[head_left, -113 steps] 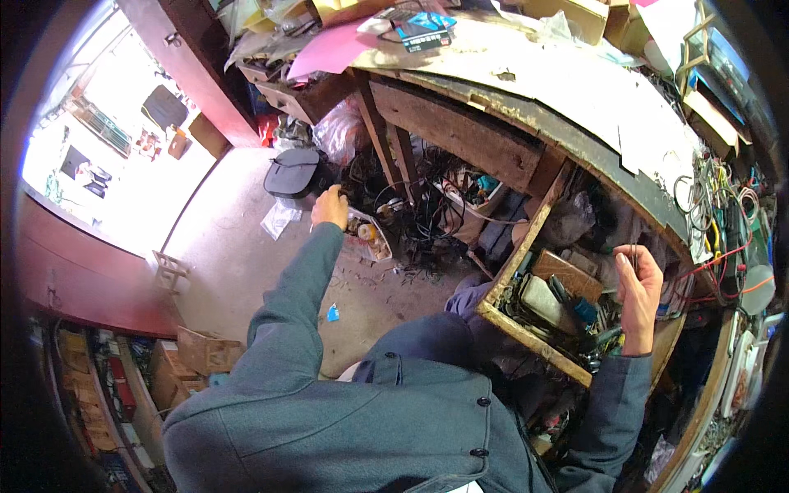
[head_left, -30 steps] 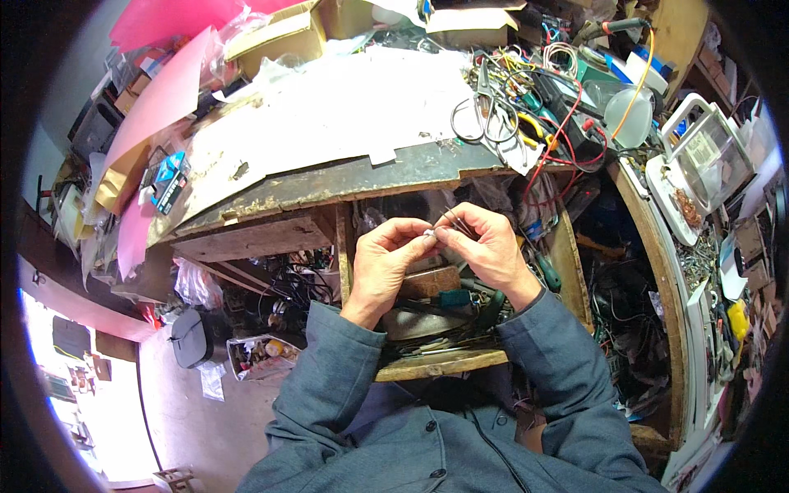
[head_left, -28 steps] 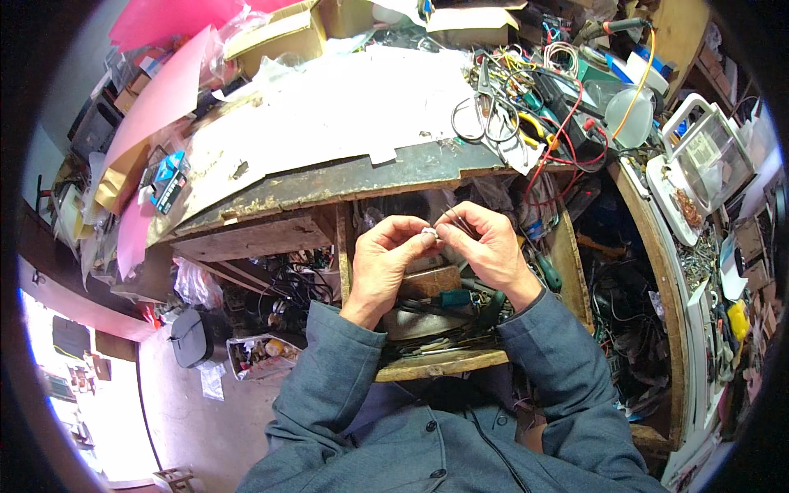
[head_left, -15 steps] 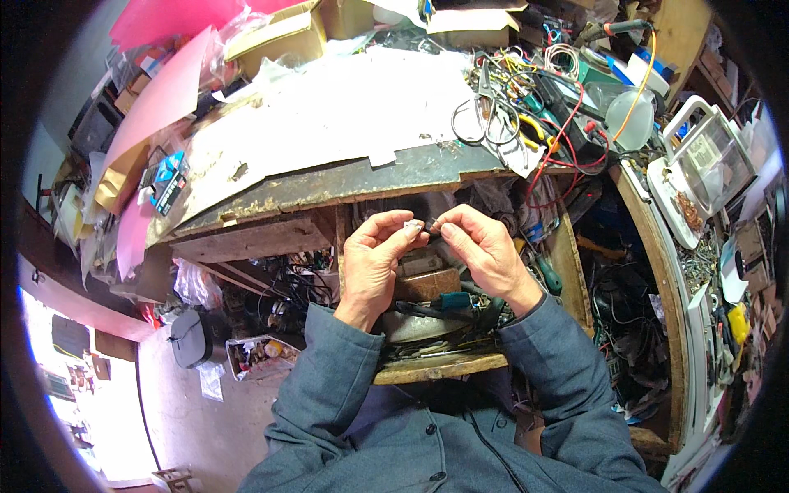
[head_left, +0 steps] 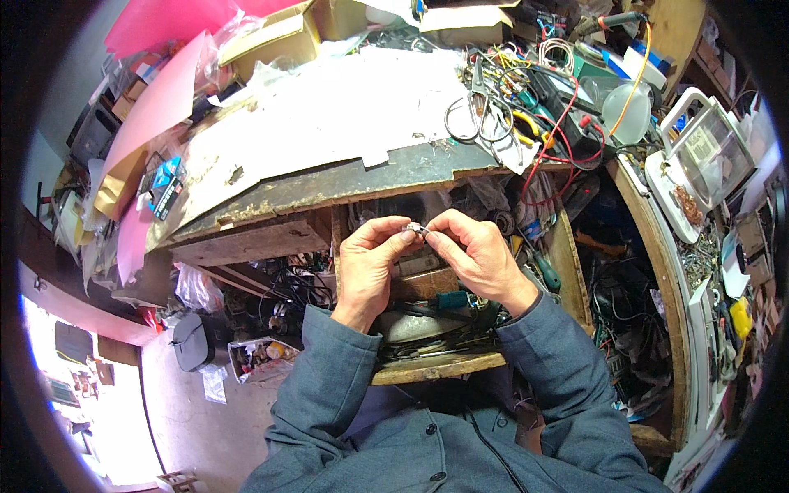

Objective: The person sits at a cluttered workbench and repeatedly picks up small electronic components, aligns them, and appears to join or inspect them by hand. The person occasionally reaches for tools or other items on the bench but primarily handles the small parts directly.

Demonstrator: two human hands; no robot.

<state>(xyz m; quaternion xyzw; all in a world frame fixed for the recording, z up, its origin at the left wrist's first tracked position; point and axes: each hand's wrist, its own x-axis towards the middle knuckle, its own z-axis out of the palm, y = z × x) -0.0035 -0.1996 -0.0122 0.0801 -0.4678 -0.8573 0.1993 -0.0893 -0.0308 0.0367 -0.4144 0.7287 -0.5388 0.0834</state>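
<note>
My left hand (head_left: pixel 375 261) pinches a small white and dark part (head_left: pixel 417 228) between thumb and fingertips; its exact kind is too small to make out. From the other side, my right hand (head_left: pixel 477 256) is closed in a pinch at the right end of the same part, fingertips nearly meeting the left ones. Both hands are held over an open wooden drawer (head_left: pixel 440 369) just below the bench edge. Inside the drawer, under the hands, lie a brown block (head_left: pixel 423 285), a teal piece (head_left: pixel 451 301) and several thin tools.
On the bench, a white sheet (head_left: pixel 329 115) spreads out in front. Scissors (head_left: pixel 479 103), yellow-handled pliers (head_left: pixel 526 123) and red cables (head_left: pixel 549 160) crowd its right side. A soldering iron (head_left: pixel 612 22) lies at the back right. A box of scraps (head_left: pixel 263 359) sits on the floor.
My right hand has moved slightly left, closing the small gap between the two hands, so its fingertips now meet the small part in my left fingers.
</note>
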